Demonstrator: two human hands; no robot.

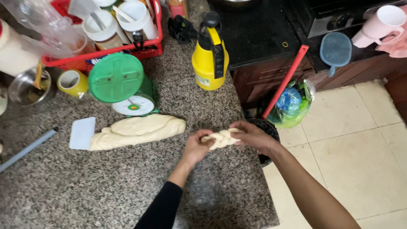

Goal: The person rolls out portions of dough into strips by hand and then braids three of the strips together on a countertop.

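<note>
The left hand (196,146) and right hand (253,135) each clasped one end of a twisted dough piece (221,138), stretched between them above the granite counter (127,182). A larger dough lump (137,130) lay well to its left, beside a white scraper (82,133).

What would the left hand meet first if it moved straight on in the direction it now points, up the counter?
The left hand grips one end of the twisted dough piece and points up the granite counter. Beyond it the counter looks free until the yellow spray bottle, probably the first thing met; depth is unclear.
</note>
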